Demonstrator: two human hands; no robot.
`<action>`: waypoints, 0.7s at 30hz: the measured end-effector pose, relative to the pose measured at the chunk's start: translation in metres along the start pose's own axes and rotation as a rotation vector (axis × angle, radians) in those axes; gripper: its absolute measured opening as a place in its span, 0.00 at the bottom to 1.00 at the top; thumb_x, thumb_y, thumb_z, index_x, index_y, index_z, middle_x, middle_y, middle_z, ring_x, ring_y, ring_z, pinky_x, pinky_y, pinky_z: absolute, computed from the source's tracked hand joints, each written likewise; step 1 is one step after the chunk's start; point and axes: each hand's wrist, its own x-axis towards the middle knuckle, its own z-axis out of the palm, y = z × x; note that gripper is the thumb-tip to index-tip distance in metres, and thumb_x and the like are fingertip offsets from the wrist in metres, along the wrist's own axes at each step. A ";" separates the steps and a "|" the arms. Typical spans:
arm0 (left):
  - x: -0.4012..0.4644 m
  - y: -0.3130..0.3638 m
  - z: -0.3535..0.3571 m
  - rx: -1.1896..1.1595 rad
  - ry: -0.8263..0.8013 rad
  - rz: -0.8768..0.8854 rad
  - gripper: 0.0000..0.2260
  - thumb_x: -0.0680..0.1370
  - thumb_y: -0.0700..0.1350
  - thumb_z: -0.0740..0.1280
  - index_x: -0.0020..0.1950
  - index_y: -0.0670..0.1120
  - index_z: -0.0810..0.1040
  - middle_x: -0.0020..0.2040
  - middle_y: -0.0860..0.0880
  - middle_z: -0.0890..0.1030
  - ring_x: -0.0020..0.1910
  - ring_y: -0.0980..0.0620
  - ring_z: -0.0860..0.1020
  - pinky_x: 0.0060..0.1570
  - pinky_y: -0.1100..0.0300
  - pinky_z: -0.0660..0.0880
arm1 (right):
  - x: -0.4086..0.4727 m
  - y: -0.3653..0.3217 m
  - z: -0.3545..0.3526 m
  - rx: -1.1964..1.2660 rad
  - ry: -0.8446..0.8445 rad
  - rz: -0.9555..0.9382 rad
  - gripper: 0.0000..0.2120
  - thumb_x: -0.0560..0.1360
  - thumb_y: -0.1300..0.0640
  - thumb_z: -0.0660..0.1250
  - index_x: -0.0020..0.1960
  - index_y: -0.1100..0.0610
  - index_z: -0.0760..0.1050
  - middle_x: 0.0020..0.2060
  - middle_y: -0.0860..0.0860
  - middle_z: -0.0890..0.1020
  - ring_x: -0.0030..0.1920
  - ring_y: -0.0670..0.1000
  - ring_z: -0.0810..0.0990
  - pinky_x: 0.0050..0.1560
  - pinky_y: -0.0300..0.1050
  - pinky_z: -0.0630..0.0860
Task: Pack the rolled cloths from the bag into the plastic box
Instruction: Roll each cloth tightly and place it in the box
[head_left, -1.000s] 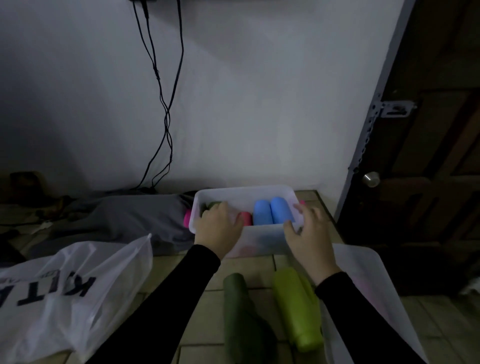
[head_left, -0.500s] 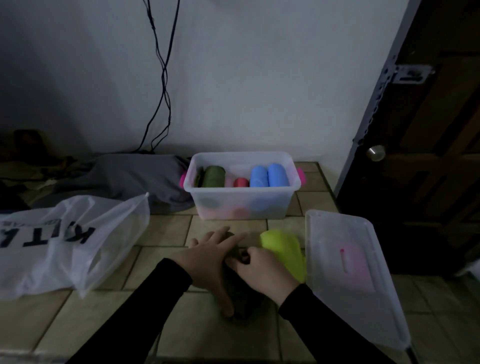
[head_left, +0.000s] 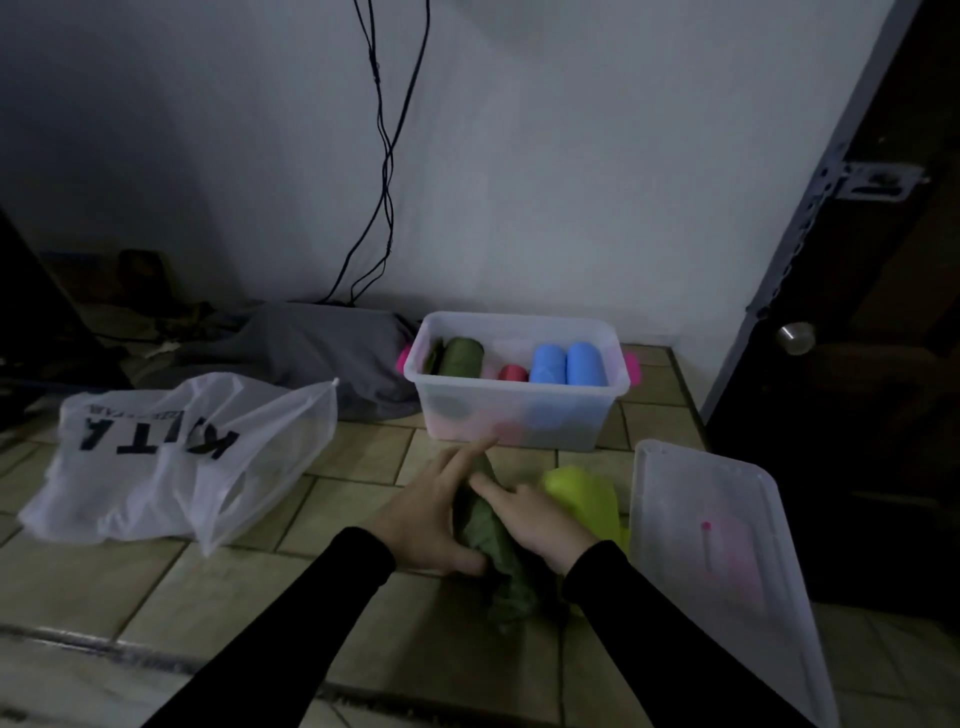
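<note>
Unrolling is the main risk: the dark green rolled cloth (head_left: 491, 540) lies on the tiled floor (head_left: 171, 587) between both hands, and its near end already looks loose, so a lift by 1 end could let it sag open. The left hand (head_left: 431, 514) cups its left side, fingers extended along it and thumb tucked under; the right hand (head_left: 540, 525) presses its right side, forefinger straight, palm down. Just beside lies a lime rolled cloth (head_left: 587, 493). The plastic box (head_left: 519, 410) beyond holds 4 rolls, gaps narrow; the bag (head_left: 171, 457) lies left.
</note>
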 end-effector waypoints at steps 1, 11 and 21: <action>0.000 0.006 -0.005 -0.018 0.057 0.041 0.54 0.59 0.55 0.78 0.75 0.61 0.47 0.72 0.54 0.60 0.71 0.56 0.60 0.68 0.62 0.64 | -0.003 -0.001 -0.003 0.130 -0.009 -0.001 0.27 0.70 0.34 0.63 0.53 0.56 0.82 0.47 0.53 0.85 0.48 0.53 0.83 0.57 0.52 0.78; 0.003 0.049 -0.033 -0.387 0.248 0.107 0.53 0.62 0.55 0.78 0.77 0.58 0.47 0.72 0.65 0.62 0.71 0.63 0.64 0.65 0.62 0.69 | -0.025 -0.025 -0.033 0.852 -0.116 -0.278 0.07 0.78 0.55 0.57 0.47 0.49 0.74 0.39 0.46 0.82 0.37 0.41 0.81 0.39 0.38 0.77; 0.009 0.044 -0.072 -0.114 0.228 0.241 0.52 0.57 0.51 0.81 0.74 0.60 0.52 0.69 0.55 0.62 0.70 0.55 0.64 0.65 0.60 0.68 | 0.010 -0.035 -0.088 0.466 0.334 -0.492 0.13 0.74 0.53 0.70 0.34 0.58 0.82 0.33 0.57 0.83 0.39 0.56 0.81 0.47 0.53 0.76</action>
